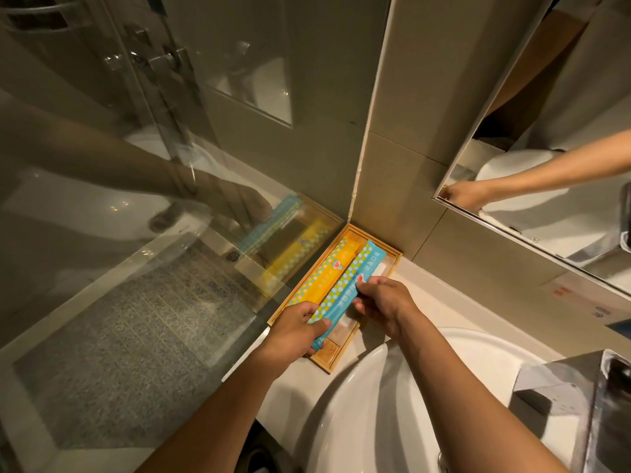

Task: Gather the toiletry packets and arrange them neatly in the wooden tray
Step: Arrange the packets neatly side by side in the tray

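Note:
A wooden tray [394, 256] sits in the counter corner against the tiled wall and the glass partition. A long yellow packet [329, 271] lies in it along its left side. Beside that, a long blue packet [348, 288] slants across the tray. My left hand [297, 331] grips the blue packet's near end. My right hand [384, 302] pinches its middle from the right. A white packet [379, 268] shows partly under the blue one.
A white basin [392, 404] lies just right of the tray. A chrome tap [607, 397] stands at the far right. A mirror [546, 165] hangs above the counter. The glass shower partition [136, 199] borders the tray on the left.

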